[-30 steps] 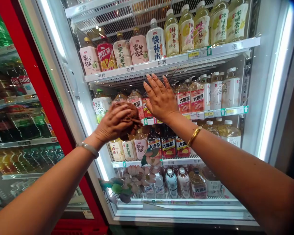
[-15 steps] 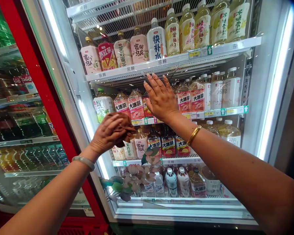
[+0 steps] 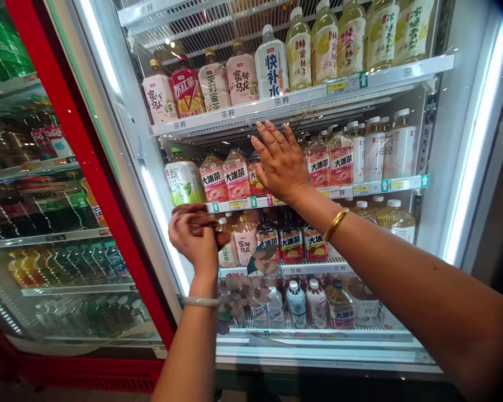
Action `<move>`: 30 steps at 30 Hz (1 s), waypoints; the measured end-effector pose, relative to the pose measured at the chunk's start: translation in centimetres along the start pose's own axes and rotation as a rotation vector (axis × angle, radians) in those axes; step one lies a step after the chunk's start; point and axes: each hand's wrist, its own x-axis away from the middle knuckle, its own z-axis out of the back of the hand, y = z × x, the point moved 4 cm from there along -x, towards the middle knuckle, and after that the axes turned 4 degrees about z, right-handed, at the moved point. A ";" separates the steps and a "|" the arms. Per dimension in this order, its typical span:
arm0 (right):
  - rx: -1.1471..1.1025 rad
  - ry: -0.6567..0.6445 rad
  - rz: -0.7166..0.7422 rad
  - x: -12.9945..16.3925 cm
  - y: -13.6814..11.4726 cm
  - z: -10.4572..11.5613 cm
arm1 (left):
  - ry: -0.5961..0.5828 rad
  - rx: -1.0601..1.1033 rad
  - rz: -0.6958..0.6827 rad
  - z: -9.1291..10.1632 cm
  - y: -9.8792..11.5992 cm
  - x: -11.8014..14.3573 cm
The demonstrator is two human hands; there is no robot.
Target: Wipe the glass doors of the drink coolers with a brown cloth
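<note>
Bunched in my left hand (image 3: 197, 251) is a brown cloth (image 3: 193, 216); the fingers are closed around it. That hand is slightly blurred and held at the left side of the fridge's glass front, before the lower middle shelves. My right hand (image 3: 283, 164) is spread with its fingers up, and it seems to rest flat on the glass; the palm is hidden. Behind the glass stand rows of bottled drinks, among them a green tea bottle (image 3: 183, 181) and a white bottle (image 3: 271, 67). A pink flower decal (image 3: 238, 290) shows low on the glass.
Shelf edges with price tags (image 3: 338, 86) cross the fridge. To the left, a second fridge has a red frame (image 3: 109, 223) and more drinks, including orange bottles (image 3: 25, 271). Bright light strips (image 3: 471, 151) run up both sides of the fridge before me.
My left hand has swung right and slightly down with the cloth, and its wrist has turned more upright. My right hand keeps its place on the glass; the view has shifted slightly.
</note>
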 end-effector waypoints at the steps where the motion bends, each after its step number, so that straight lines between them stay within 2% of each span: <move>1: -0.001 -0.001 0.000 0.0 0.0 0.0 | 0.100 -0.008 0.131 0.2 -0.3 0.3; 2: -0.002 -0.003 0.000 0.0 0.0 0.0 | 0.152 -0.011 0.207 0.2 -0.2 0.9; 3: -0.001 -0.005 0.000 0.0 0.0 -0.1 | 0.144 -0.010 0.220 0.0 0.3 1.8; 5: 0.005 -0.009 -0.004 0.0 0.0 -0.1 | 0.034 0.001 0.152 -0.6 2.0 4.4; 7: 0.018 -0.011 -0.007 0.0 0.1 -0.2 | -0.121 0.018 0.010 -1.3 4.1 7.3; 9: 0.034 -0.008 -0.005 0.0 0.1 -0.2 | -0.171 0.041 -0.065 -1.4 5.3 9.1; 12: 0.052 -0.006 0.011 0.0 0.2 -0.3 | -0.085 0.048 -0.034 -0.9 4.6 8.8; 15: 0.078 -0.009 0.018 0.0 0.3 -0.4 | 0.074 0.054 0.172 -0.5 2.7 7.0; 17: 0.090 -0.010 0.024 0.1 0.4 -0.6 | 0.105 0.079 0.243 -0.8 3.0 6.8; 19: 0.095 -0.010 0.029 0.1 0.3 -0.7 | 0.014 0.116 0.172 -1.9 5.4 7.6; 22: 0.112 -0.018 0.024 0.0 0.3 -0.7 | -0.274 0.192 -0.106 -4.1 10.5 10.2; 23: 0.120 -0.024 0.021 0.0 0.4 -0.7 | -0.336 0.209 -0.199 -4.5 11.7 11.0; 24: 0.129 -0.030 0.019 -0.1 0.4 -0.7 | -0.352 0.209 -0.247 -4.7 12.2 11.5; 26: 0.141 -0.046 0.027 -0.2 0.5 -0.5 | -0.277 0.170 -0.237 -4.4 11.6 11.2; 30: 0.158 -0.106 0.060 0.9 0.3 0.2 | 0.064 0.073 0.078 -2.9 7.5 8.6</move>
